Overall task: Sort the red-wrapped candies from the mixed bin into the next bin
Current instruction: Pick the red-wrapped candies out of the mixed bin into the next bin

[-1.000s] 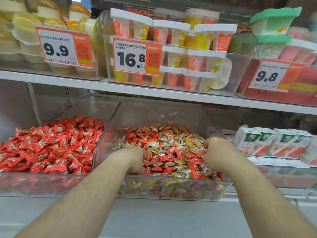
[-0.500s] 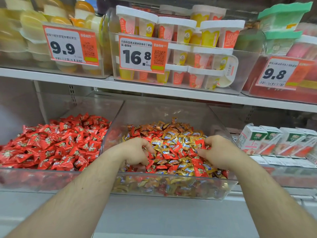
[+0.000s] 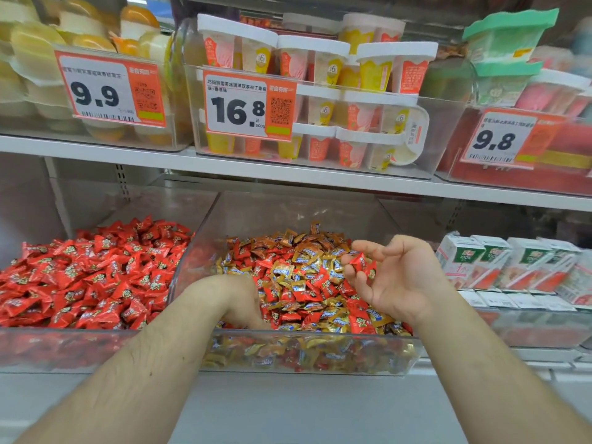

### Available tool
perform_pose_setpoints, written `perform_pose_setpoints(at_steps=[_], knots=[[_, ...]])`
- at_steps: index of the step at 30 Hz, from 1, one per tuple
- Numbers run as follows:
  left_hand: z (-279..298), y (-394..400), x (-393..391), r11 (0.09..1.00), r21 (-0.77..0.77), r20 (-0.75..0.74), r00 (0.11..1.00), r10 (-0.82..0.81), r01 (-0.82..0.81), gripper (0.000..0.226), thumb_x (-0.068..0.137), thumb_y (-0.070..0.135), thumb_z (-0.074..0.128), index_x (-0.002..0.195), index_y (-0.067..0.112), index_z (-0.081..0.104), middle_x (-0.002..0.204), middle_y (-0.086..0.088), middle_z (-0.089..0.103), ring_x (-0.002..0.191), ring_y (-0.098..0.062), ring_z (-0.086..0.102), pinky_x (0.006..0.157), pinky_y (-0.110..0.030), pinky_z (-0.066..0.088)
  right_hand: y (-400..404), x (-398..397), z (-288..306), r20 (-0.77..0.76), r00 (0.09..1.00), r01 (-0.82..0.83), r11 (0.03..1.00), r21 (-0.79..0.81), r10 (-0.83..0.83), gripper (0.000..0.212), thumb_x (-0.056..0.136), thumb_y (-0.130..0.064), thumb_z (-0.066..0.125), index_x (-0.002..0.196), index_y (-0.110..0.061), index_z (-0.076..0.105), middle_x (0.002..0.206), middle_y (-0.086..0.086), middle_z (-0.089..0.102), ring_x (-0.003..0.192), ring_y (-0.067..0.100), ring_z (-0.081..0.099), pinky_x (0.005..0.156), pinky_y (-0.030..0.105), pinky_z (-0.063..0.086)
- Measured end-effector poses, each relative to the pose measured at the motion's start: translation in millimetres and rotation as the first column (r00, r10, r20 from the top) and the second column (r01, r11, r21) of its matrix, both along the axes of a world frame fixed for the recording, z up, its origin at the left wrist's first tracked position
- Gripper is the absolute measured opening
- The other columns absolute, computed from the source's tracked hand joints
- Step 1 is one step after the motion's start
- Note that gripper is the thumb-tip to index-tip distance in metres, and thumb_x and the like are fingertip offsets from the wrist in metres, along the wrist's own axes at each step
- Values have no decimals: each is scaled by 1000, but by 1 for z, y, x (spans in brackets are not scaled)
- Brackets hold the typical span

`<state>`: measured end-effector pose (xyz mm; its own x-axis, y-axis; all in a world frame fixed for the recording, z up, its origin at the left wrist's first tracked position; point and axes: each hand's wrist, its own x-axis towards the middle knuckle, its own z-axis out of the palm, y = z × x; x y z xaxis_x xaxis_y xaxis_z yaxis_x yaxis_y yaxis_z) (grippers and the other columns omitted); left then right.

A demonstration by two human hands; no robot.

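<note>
**Right hand raised with red candies; left hand dug into mixed bin**

The white metal shelf (image 3: 288,174) carries two clear plastic bins side by side. The left clear bin of all-red candies (image 3: 96,341), the target, is piled high. The clear mixed bin of red and gold wrapped candies (image 3: 307,350) sits just beside it on the right; many red pieces remain, so sorting is judged far from done.

Since half a second ago, the right hand (image 3: 400,280) has been lifted off the pile and turned palm-up; earlier it lay knuckles-up on the candies. A few red-wrapped candies (image 3: 362,265) are now pinched between its curled fingertips and thumb, above the mixed bin. A transfer leftward is judged next.

The left hand (image 3: 238,299) has been pushed deeper at the bin's front; its fingers are buried, so their state cannot be told.

The view has been shifted slightly.
</note>
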<state>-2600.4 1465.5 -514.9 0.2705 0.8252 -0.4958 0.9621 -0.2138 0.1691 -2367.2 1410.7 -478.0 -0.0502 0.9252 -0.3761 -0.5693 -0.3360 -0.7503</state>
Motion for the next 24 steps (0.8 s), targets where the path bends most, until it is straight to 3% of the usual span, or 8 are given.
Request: perform_pose_setpoints(at_steps=[3,5,7,9,14,20,22,24], knots=[[-3,0,7,1000,18,-98,995,-22,24,43,76,49,76,103,16,74,108,1,71,90,-18,63,82,-31,54,6,1,-2,121,990,84,995,-54,-77,18,82,-22,62,72,-11,52,70,9,53,54,13,43,37,15,31],[-7,1,9,999,30,-130,991,-28,32,33,83,36,71,106,12,72,109,-3,70,84,-19,57,78,-31,52,10,4,-6,446,889,109,994,6,-100,28,88,-29,69,73,-14,50,60,2,45,48,11,34,37,18,24],[-11,3,6,998,64,-109,994,-4,11,23,85,28,65,99,9,70,94,-3,66,78,-19,53,68,-29,47,8,5,-9,853,512,21,994,107,-102,33,88,-37,72,72,-13,54,58,0,49,48,14,40,43,23,32],[-14,8,-1,991,119,-7,998,63,-61,12,84,24,62,84,12,63,79,-3,60,68,-20,52,59,-27,44,6,6,-9,991,96,-77,992,104,-97,35,84,-42,73,74,-11,61,66,1,61,62,17,57,56,28,43],[-14,13,-3,971,199,108,988,111,-131,28,95,21,51,68,22,45,68,6,48,63,-13,49,53,-17,39,7,-8,-18,926,-342,-112,971,-211,162,52,73,-62,71,77,-16,49,76,-1,56,74,20,56,57,29,42],[-15,8,14,989,120,13,996,85,-86,45,80,45,70,57,15,46,54,2,41,47,-15,38,47,-23,31,13,-8,-24,933,-338,-113,978,-174,127,47,87,-48,62,66,-17,34,66,0,44,63,20,48,48,26,30],[-13,7,22,991,117,-34,997,68,-63,49,80,47,72,57,14,44,54,2,40,46,-14,37,45,-24,31,13,-5,-21,972,-234,-96,993,-65,41,42,88,-42,59,65,-15,38,64,1,46,60,20,47,48,26,30],[-13,7,28,993,107,-77,996,51,-42,46,81,46,73,61,13,47,58,3,45,49,-12,42,49,-24,37,11,-4,-14,997,-14,-76,995,72,-73,36,87,-34,58,63,-14,41,57,1,43,52,19,39,50,27,28]])
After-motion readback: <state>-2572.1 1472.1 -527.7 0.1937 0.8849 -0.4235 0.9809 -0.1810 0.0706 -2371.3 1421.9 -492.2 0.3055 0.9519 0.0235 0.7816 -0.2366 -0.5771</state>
